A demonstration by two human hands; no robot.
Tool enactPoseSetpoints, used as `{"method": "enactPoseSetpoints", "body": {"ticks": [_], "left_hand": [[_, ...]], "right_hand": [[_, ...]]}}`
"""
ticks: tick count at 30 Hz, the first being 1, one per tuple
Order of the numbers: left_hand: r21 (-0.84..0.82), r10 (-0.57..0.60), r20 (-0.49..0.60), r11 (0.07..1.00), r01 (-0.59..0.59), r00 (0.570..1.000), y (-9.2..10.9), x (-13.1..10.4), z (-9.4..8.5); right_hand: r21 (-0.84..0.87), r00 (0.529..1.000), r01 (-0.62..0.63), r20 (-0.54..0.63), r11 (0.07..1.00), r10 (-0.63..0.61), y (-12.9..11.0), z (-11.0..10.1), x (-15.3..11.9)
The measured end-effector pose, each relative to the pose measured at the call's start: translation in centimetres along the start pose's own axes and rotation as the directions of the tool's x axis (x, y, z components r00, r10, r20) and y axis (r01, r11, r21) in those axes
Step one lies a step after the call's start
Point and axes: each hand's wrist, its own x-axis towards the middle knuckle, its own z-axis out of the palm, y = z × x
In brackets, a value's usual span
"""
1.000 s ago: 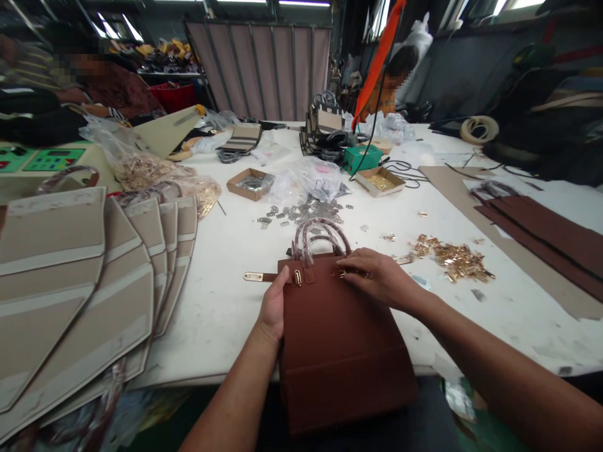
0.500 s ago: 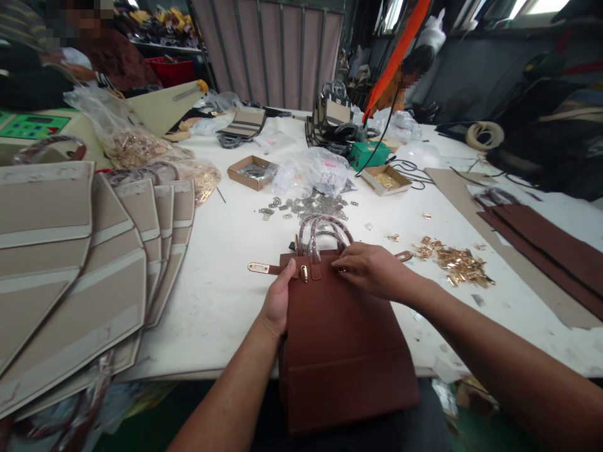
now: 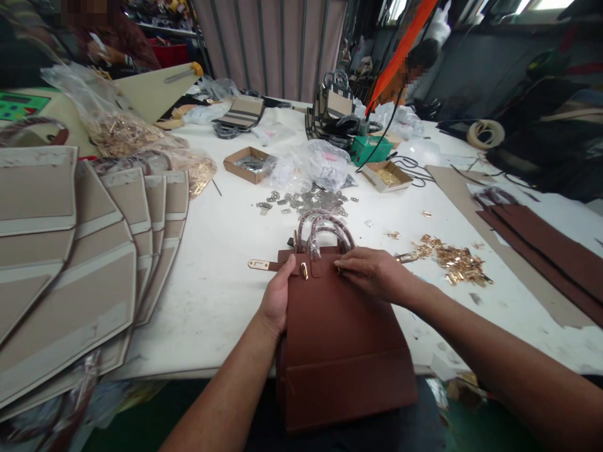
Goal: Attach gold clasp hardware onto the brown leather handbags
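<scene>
A brown handbag (image 3: 346,326) leans over the table's front edge, its handles (image 3: 325,229) wrapped in clear plastic. My left hand (image 3: 277,292) grips its left side, with the thumb lying on the front near a gold turn-lock (image 3: 304,270). From that side a strap with a gold end plate (image 3: 259,264) sticks out to the left. My right hand (image 3: 370,270) is closed in a pinch at the upper right of the bag's front. A bit of a small gold metal clasp (image 3: 338,268) shows at its fingertips; the rest is hidden. Another gold-tipped strap (image 3: 406,257) pokes out behind this hand.
Loose gold clasps (image 3: 464,263) lie to the right, grey metal plates (image 3: 318,202) beyond the bag. Two cardboard boxes (image 3: 245,164) (image 3: 386,177) hold small parts. Beige bag panels (image 3: 101,251) are stacked left, brown pieces (image 3: 541,245) right. Other people sit farther back.
My right fingers have shifted slightly on the bag's front, and the right strap's gold plate shows more. The view has turned a little; the person at the back left has moved.
</scene>
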Motion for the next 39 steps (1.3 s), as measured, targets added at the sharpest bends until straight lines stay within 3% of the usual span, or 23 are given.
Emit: {"method": "enactPoseSetpoints", "body": {"ticks": [6, 18, 24, 33, 39], "left_hand": [[0.003, 0.002, -0.009, 1.0, -0.002, 1.0, -0.1, 0.2, 0.0], [0.02, 0.033, -0.089, 0.999, -0.032, 0.995, -0.2, 0.0, 0.2], [0.042, 0.044, -0.119, 0.998, -0.039, 0.992, -0.3, 0.1, -0.1], [0.017, 0.035, -0.165, 0.999, -0.032, 0.986, -0.3, 0.1, -0.4], [-0.007, 0.007, -0.15, 1.0, -0.008, 0.989, -0.3, 0.2, -0.7]], "right_hand": [[-0.121, 1.0, 0.001, 0.006, 0.993, 0.0, 0.0, 0.2, 0.2], [-0.092, 0.998, 0.002, -0.067, 0.996, -0.009, -0.8, 1.3, -1.6], [-0.234, 0.988, -0.122, -0.116, 0.965, 0.097, -1.6, 1.7, -1.0], [-0.245, 0.994, -0.105, 0.0, 0.964, 0.109, -1.5, 0.6, -0.2], [-0.246, 0.991, -0.126, -0.07, 0.961, 0.112, -1.8, 1.5, 0.0]]}}
